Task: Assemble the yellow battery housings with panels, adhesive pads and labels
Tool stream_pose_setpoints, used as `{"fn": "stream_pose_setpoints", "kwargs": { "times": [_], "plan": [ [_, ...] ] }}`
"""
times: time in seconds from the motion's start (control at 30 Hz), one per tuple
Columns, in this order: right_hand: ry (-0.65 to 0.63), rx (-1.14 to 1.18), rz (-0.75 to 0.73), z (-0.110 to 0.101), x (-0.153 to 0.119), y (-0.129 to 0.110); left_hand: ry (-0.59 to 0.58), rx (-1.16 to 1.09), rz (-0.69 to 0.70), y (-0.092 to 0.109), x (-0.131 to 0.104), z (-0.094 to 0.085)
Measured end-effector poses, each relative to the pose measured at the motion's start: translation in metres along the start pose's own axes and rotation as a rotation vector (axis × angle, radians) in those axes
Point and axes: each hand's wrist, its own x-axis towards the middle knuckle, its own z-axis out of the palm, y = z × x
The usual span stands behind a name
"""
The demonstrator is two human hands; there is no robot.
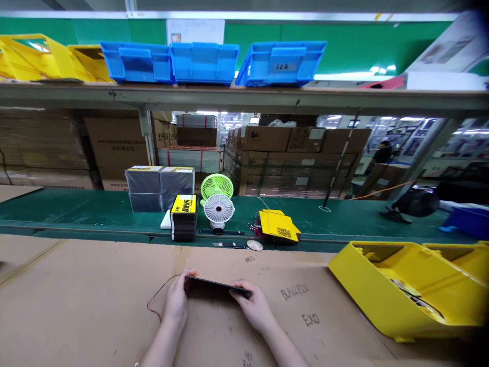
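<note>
Between both hands I hold a thin black flat panel [217, 286], tilted so that mostly its edge and a dark face show. My left hand [179, 295] grips its left end, with the fingers behind it. At the right end, my right hand [250, 300] pinches it with the thumb on the near side. A thin reddish wire [150, 300] loops out to the left of my left hand; where it attaches is hidden. Below the panel lies a brown cardboard sheet [114, 311] with handwriting on it.
At the right stands a yellow bin [367, 295] with small parts inside. Beyond the cardboard are a white fan [219, 209], a green fan [216, 184], stacked black-and-yellow boxes [184, 224] and yellow cards [278, 225]. Blue bins [204, 63] line the shelf above.
</note>
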Motion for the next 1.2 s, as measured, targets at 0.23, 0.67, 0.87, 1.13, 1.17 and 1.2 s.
{"fn": "stream_pose_setpoints", "kwargs": {
  "times": [0.23,0.67,0.87,1.13,1.17,1.2],
  "plan": [
    [0.015,-0.007,0.002,0.0000,-0.0003,0.0003,-0.001,-0.002,-0.009,-0.0041,0.0031,-0.0036],
    [0.013,0.002,-0.004,0.0001,0.0004,-0.0037,0.005,0.003,-0.009,-0.0048,0.0048,-0.0041],
    [0.013,0.005,-0.007,0.0001,0.0005,-0.0027,-0.004,0.009,-0.002,-0.0037,0.0037,-0.0037],
    [0.013,0.006,-0.005,-0.0003,0.0001,-0.0054,-0.006,0.000,-0.002,-0.0018,0.0012,-0.0019],
    [0.013,0.006,-0.004,-0.0004,-0.0001,-0.0059,-0.005,0.000,-0.003,-0.0018,0.0013,-0.0019],
    [0.013,0.005,-0.004,-0.0005,-0.0002,-0.0063,-0.004,-0.001,-0.003,-0.0018,0.0014,-0.0020]
  ]
}}
